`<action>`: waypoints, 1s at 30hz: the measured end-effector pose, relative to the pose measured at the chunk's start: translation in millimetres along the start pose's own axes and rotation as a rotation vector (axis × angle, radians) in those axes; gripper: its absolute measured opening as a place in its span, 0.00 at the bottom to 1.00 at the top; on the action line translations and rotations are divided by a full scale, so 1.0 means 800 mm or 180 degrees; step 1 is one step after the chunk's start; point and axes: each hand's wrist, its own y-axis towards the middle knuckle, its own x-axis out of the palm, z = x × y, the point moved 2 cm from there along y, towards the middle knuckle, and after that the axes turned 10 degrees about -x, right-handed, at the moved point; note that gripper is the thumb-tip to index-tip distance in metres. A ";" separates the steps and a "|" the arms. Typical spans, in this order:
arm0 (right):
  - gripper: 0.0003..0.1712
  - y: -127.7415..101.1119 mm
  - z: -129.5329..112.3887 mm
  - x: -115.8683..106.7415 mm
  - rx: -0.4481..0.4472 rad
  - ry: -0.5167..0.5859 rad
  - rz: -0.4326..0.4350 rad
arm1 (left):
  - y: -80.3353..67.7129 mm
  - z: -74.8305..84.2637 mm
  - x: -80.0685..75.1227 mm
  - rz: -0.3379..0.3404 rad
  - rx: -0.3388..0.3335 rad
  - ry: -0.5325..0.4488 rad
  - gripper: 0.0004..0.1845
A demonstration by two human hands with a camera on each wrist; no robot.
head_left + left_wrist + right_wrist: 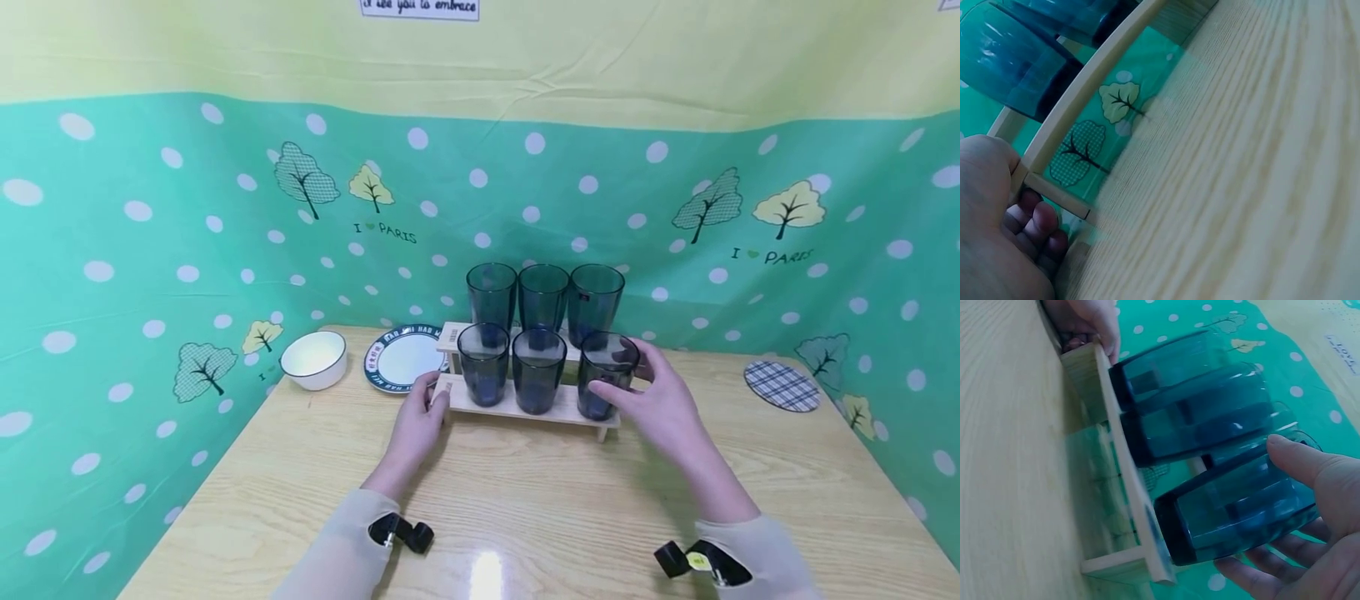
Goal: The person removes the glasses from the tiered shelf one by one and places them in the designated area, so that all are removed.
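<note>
A two-step wooden rack (540, 408) holds dark blue-tinted drinking glasses, three on each step. My left hand (416, 425) grips the left end of the lower step; in the left wrist view its curled fingertips (1045, 215) show beneath the board (1063, 119). My right hand (667, 408) holds the front right glass (596, 402), thumb on the near side and fingers round the back. This glass (1229, 506) leans a little in the right wrist view, its base right at the step's board (1135, 494). Beside it stand the front middle glass (537, 375) and front left glass (483, 371).
A white bowl (315, 362) and a blue-rimmed plate (405, 360) sit left of the rack, the plate partly hidden behind it. At the right lies a round checked mat (782, 386). Behind the wooden table (525, 508) hangs a green dotted cloth (450, 200).
</note>
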 end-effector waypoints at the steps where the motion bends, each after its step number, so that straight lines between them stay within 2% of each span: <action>1: 0.66 0.000 -0.001 -0.003 0.0012 -0.0009 -0.0001 | 0.000 0.000 0.000 0.0002 0.0005 -0.0003 0.27; 5: 0.65 -0.003 -0.003 -0.018 0.0004 -0.0039 0.0070 | 0.001 0.002 0.002 -0.0003 0.0022 -0.0018 0.27; 12: 0.64 -0.006 -0.001 -0.045 -0.0064 -0.0218 0.0358 | 0.001 0.005 0.003 -0.0023 0.0034 -0.0034 0.27; 18: 0.69 -0.004 0.008 -0.063 0.0069 -0.0299 0.0493 | -0.001 0.006 0.001 -0.0020 0.0041 -0.0043 0.27; 30: 0.67 0.005 0.043 -0.067 0.0245 -0.0163 0.0774 | -0.004 0.001 0.000 0.0001 0.0053 -0.0083 0.27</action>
